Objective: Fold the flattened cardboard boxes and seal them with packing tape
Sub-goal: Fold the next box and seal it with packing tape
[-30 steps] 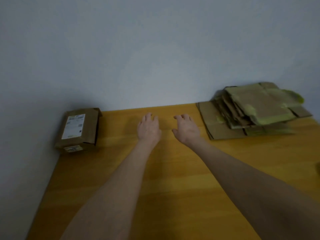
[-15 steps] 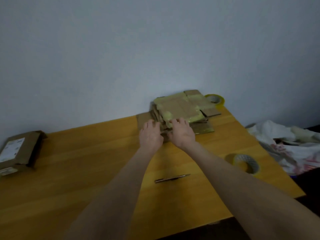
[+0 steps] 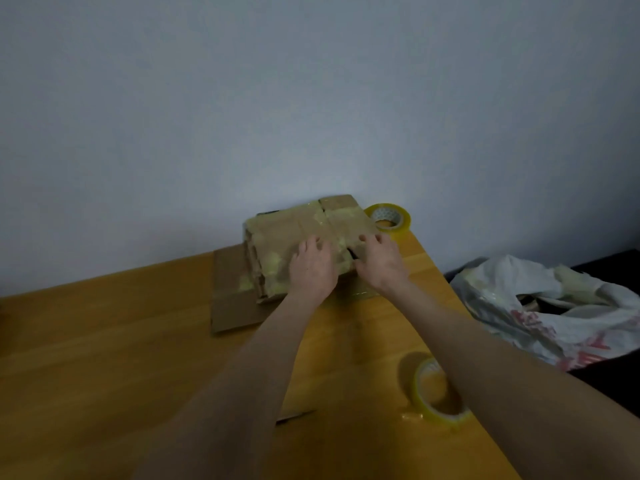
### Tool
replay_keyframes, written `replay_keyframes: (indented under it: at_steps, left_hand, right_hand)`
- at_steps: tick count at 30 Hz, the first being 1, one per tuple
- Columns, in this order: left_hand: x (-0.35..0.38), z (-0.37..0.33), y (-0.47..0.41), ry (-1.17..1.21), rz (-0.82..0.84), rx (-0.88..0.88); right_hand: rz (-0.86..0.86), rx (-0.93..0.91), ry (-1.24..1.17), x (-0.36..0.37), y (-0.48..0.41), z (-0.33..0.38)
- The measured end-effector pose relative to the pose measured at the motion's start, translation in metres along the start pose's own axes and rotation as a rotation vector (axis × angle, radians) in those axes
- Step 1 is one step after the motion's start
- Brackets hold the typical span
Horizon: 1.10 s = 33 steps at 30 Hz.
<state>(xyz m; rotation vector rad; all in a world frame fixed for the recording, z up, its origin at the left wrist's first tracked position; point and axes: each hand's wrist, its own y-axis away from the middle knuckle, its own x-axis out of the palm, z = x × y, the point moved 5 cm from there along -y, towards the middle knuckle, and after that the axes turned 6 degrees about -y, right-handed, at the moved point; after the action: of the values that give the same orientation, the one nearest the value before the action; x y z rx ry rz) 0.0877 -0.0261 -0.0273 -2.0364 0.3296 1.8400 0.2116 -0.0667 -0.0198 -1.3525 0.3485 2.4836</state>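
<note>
Flattened boxes (image 3: 294, 237); tape roll (image 3: 389, 216) just behind.

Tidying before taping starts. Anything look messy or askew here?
Yes: the stack of flattened boxes is uneven, its bottom sheet jutting out left, and old yellowish tape patches cover the top box. The near tape roll sits close to the table's right edge.

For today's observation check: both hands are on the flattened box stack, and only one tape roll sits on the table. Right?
Not one: the head view shows two, a far tape roll beside the stack and a near tape roll. Left hand and right hand are on it.
</note>
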Motion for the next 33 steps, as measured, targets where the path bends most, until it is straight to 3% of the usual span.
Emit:
replay_keyframes:
  at_steps: [8, 13, 21, 24, 28, 31, 33]
  left_hand:
    - [0.02, -0.02, -0.023, 0.021, 0.039, -0.131]
    - [0.034, -0.029, -0.01, 0.047, 0.042, -0.3]
    - [0.029, -0.053, 0.02, 0.067, -0.029, -0.462]
    - [0.007, -0.046, 0.028, 0.058, -0.132, -0.51]
    - [-0.037, -0.008, 0.045, 0.163, -0.383, -0.793]
    - [-0.058, 0.024, 0.069, 0.407, -0.503, -1.009]
    - [-0.06, 0.036, 0.08, 0.666, -0.563, -1.004]
  right_hand:
    - [0.064, 0.338, -0.541, -0.012, -0.06, -0.082]
    - [0.23, 0.364, -0.745, -0.003, -0.073, -0.092]
    - [0.315, 0.295, -0.86, -0.011, -0.088, -0.077]
    - [0.354, 0.294, -0.968, -0.014, -0.081, -0.077]
    - [0.395, 0.205, -1.04, -0.027, -0.06, -0.086]
    - [0.434, 0.19, -1.097, -0.033, -0.043, -0.094]
    - [0.473, 0.146, -1.085, -0.033, -0.032, -0.095]
